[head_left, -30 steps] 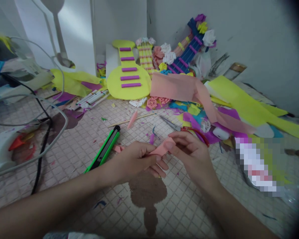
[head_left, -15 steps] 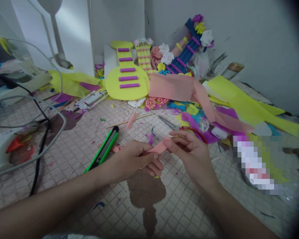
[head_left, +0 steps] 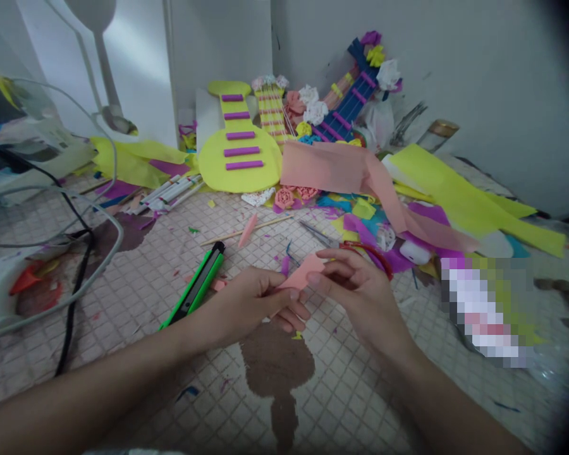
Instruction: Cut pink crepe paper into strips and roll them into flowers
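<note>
Both of my hands pinch one small pink foam piece (head_left: 302,275) just above the checked table cover (head_left: 161,354). My left hand (head_left: 246,303) holds its lower left end between thumb and fingers. My right hand (head_left: 360,294) grips its right end with fingers curled. A green utility knife (head_left: 196,284) lies on the cover just left of my left hand. Red-handled scissors (head_left: 355,248) lie behind my right hand.
Yellow foam guitar (head_left: 239,151), blue guitar (head_left: 348,95) and foam flowers lean at the back wall. Pink foam sheet (head_left: 332,165), yellow sheets (head_left: 459,196) and coloured scraps fill the right. Markers (head_left: 171,189), a wooden stick (head_left: 246,230), cables (head_left: 76,253) and a lamp stand (head_left: 109,82) are at left.
The pink piece has turned a little between my fingers, and the view has shifted slightly. Both hands stay in the same spot.
</note>
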`<state>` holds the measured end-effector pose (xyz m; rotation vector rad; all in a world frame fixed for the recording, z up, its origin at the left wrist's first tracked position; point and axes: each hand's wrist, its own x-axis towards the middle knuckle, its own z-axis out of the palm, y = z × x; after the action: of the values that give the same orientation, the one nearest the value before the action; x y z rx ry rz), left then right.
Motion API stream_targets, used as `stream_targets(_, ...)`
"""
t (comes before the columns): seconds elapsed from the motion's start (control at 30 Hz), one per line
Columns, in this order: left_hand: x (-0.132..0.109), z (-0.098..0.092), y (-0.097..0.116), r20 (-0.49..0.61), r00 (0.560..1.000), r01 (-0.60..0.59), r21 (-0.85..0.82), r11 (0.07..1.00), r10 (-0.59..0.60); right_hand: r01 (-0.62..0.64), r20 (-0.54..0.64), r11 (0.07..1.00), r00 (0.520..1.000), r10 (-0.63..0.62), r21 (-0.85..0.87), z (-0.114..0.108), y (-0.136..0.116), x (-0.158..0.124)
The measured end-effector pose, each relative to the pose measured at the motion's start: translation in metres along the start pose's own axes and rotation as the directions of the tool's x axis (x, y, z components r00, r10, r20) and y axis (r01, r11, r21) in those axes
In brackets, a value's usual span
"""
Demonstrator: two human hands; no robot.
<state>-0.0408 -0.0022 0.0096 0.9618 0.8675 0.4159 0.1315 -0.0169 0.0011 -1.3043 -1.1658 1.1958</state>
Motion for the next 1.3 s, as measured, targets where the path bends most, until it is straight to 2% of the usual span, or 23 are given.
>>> stream_targets(0.2, 0.0004, -0.0023, -0.0052, 0.001, 1.000, -0.015, -0.018, 1.000, 0.015, -0.053, -0.069, 0.992, 0.996, 0.061, 0.111, -0.0008, 0.0017, 0.0024)
stream_targets(0.33, -0.0005, -0.0025, -0.0028, 0.013, 1.000, -0.011, 0.010, 1.000, 0.011, -0.106, 0.014, 0.982, 0.994, 0.105, 0.154, 0.0009, 0.0000, 0.0005)
stream_targets(0.47, -0.0018, -0.0009, 0.0004, 0.009, 1.000, -0.003, 0.035, 0.999, 0.003, -0.130, 0.077, 0.987, 0.989, 0.123, 0.089, 0.0028, -0.0014, -0.0017)
stream_targets(0.67, 0.0015, -0.0018, -0.0023, -0.006, 1.000, -0.003, 0.043, 0.999, 0.003, -0.069, -0.042, 0.991, 0.996, 0.075, 0.113, 0.0011, 0.0020, 0.0015)
stream_targets(0.77, 0.0020, -0.0024, -0.0024, -0.017, 1.000, 0.004, 0.053, 0.999, -0.003, -0.060, -0.058, 0.989, 0.996, 0.068, 0.136, -0.0004, 0.0032, 0.0033)
stream_targets(1.0, -0.0030, -0.0023, -0.0027, -0.057, 0.991, -0.099, 0.271, 0.957, 0.118, -0.097, 0.016, 0.982, 0.995, 0.096, 0.161, 0.0035, 0.0039, -0.0023)
stream_targets(1.13, -0.0002, 0.0003, -0.0028, -0.032, 0.996, -0.074, 0.191, 0.979, 0.081, -0.100, 0.063, 0.986, 0.994, 0.092, 0.136, 0.0079, 0.0050, -0.0062)
stream_targets(1.3, -0.0002, 0.0038, 0.0034, -0.044, 0.999, 0.011, 0.127, 0.992, -0.006, -0.055, -0.001, 0.990, 0.998, 0.056, 0.128, 0.0061, 0.0040, -0.0039)
